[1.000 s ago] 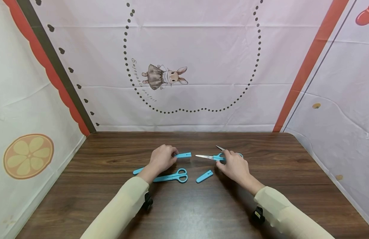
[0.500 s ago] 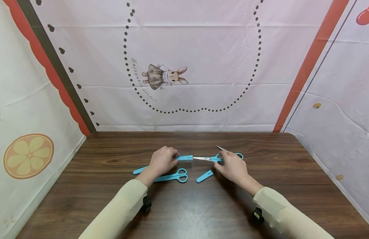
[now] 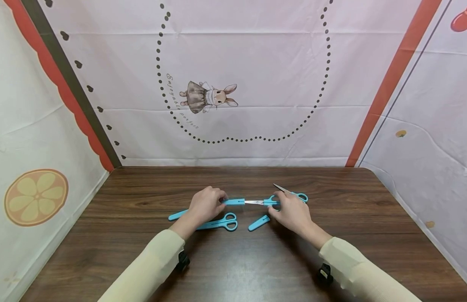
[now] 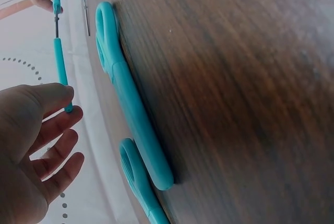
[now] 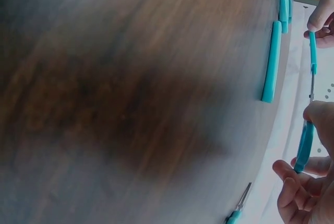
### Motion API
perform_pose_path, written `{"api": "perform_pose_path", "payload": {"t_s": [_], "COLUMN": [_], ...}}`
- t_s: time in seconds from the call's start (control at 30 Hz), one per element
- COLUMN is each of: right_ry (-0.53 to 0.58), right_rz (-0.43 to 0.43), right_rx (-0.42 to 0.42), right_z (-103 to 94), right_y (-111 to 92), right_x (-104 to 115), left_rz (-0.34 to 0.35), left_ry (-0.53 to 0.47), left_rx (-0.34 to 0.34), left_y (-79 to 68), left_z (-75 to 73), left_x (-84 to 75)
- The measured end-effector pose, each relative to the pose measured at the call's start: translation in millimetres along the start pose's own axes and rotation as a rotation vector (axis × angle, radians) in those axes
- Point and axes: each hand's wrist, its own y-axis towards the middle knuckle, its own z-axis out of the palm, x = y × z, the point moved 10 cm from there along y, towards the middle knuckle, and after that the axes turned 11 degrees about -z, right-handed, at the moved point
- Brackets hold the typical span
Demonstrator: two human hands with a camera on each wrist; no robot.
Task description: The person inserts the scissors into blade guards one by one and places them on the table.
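My left hand (image 3: 207,205) pinches the end of a light blue scissors sheath (image 3: 235,201) between thumb and forefinger; its other fingers are loosely bent in the left wrist view. Facing it, my right hand (image 3: 293,212) grips scissors (image 3: 268,202) by their blue handles. Their blade tips are inside the sheath mouth, with bare metal showing between sheath and handles. Both are held above the table. Just beyond the right hand lies a second, unsheathed pair of scissors (image 3: 302,196), partly hidden. A loose blue sheath (image 3: 259,222) rests between the hands, nearer the person.
Sheathed blue scissors (image 3: 218,223) lie by the left wrist. Another sheathed pair (image 3: 178,215) is mostly behind the left forearm, its handle loop (image 4: 127,156) showing in the left wrist view. The brown wood table (image 3: 241,268) meets a printed cloth backdrop (image 3: 256,126).
The right hand has brought the scissors left and slightly nearer the person, so the blade tips have entered the sheath. The left hand has lowered slightly in view with the sheath.
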Motion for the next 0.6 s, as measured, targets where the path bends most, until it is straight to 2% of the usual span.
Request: {"api": "perform_pose_path", "payload": {"t_s": [0.23,0.6], "right_ry": [0.001,0.032], "right_rz": [0.011,0.004], "right_rx": [0.009,-0.009], "right_z": [1.0,0.2], "right_y": [0.5,1.4], "right_x": [2.4,7.8], "left_rz": [0.016,0.028], "left_ry": [0.027,0.005], "left_rx": [-0.016,-0.036], "left_y": [-4.4,-8.7], "left_z": [-2.2,-3.4], "left_x": [-5.2,-6.2]}}
